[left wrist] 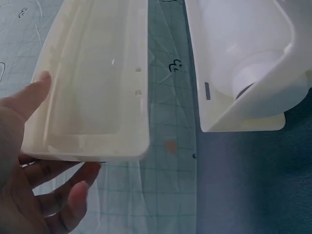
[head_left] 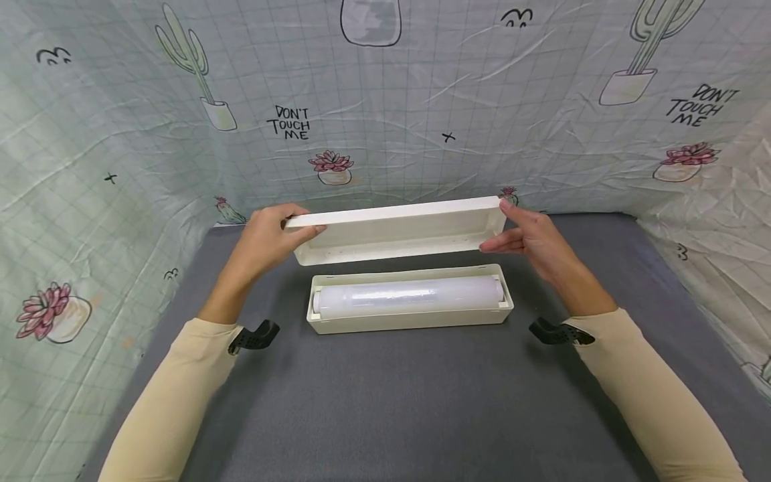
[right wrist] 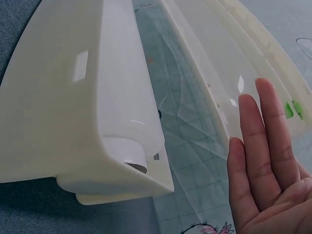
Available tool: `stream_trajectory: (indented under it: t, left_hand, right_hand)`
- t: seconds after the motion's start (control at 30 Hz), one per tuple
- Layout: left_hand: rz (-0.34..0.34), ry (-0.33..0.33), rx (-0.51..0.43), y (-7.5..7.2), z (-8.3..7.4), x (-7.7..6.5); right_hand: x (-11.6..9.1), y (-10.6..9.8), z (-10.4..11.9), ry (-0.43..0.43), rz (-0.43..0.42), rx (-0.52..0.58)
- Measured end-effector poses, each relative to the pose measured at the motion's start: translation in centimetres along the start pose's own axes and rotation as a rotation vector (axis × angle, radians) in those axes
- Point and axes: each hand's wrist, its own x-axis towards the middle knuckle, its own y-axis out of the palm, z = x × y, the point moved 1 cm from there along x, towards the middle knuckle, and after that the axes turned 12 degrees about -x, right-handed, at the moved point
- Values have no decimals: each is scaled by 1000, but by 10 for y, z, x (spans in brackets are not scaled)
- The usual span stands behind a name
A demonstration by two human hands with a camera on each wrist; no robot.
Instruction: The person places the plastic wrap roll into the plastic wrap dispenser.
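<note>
A long white lid [head_left: 397,235] is held above the table, tilted with its hollow inside facing me. My left hand [head_left: 265,241] grips its left end, the thumb [left wrist: 36,95] on the inner side and the other fingers behind. At the right end, my right hand [head_left: 536,244] holds the lid by its corner. Three of its fingers [right wrist: 253,146] extend nearly straight in front of the lid; its thumb is mostly hidden in the right wrist view. Below lies the open cream box [head_left: 409,322] of a cling film dispenser, with a roll of cling film [head_left: 409,296] inside.
The box rests on a dark grey table [head_left: 397,402]. A pale cloth [head_left: 391,120] printed with cacti and lettering hangs behind and at both sides. Black straps [head_left: 255,336] are on both wrists, over beige sleeves [head_left: 175,402].
</note>
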Motion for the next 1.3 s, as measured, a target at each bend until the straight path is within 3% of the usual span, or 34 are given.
stream_trajectory:
  t: [0.23, 0.53, 0.73, 0.93, 1.17, 1.3]
  left_hand:
    - [-3, -97, 19, 2, 3, -7]
    - [14, -199, -206, 8, 9, -16]
    - [61, -238, -265, 10, 16, -19]
    - [106, -228, -238, 11, 20, -22]
    - [147, -203, -435, 14, 23, -27]
    - [138, -142, -452, 16, 26, -29]
  right_hand:
    - [-4, -4, 1, -41, 39, 17]
    - [-10, -6, -2, -97, 70, -8]
    - [-11, -8, -6, -124, 126, 22]
    - [-11, -8, -10, -102, 120, -4]
    - [-11, -8, -15, -82, 124, -21]
    - [-12, -8, -15, -76, 148, 23]
